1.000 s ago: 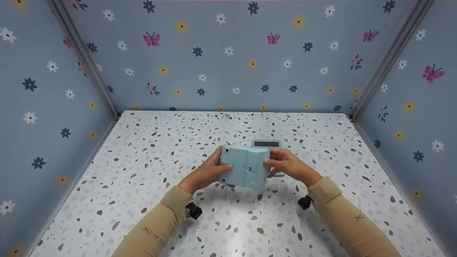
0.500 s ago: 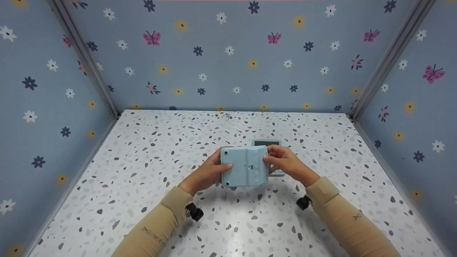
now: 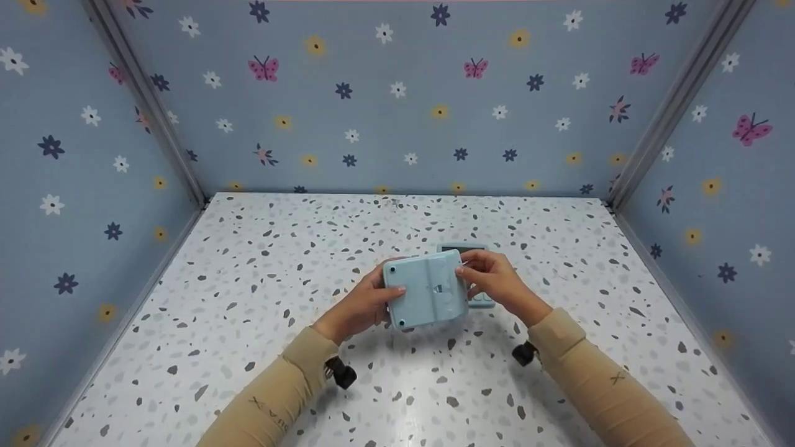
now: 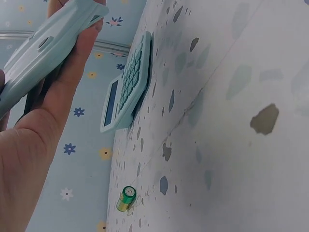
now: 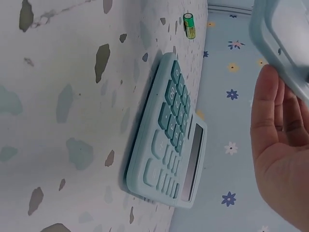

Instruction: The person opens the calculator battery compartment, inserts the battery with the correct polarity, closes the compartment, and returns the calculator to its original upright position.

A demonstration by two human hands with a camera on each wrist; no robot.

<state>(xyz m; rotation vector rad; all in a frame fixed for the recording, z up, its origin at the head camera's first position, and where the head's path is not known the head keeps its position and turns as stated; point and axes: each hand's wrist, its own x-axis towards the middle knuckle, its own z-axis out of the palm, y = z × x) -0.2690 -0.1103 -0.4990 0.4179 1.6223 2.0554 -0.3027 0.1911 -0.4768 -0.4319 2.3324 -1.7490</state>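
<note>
You had the pale blue device point(image 3: 413, 292) raised off the desk point(image 3: 279, 230), about midway between its left and right edges, its back turned up to the head view. Your left hand point(image 3: 360, 304) clamped its left side, thumb across the back and fingers underneath; your right hand point(image 3: 497, 282) pinched its right edge between thumb and fingers. Just beyond, right of centre and well short of the far edge, a calculator point(image 5: 169, 130) lay keys up.

The weak point, I judged, was your right hand: it held only the rim, so a hard tug there could have slipped and tipped the device down onto the calculator. Whether the notch point(image 3: 439, 288) marked anything that opened I could not tell; if so, force there might have sprung a part loose. The battery point(image 4: 126, 198) lay toward the left edge, apart from the calculator, and a knock could have set it rolling.
</note>
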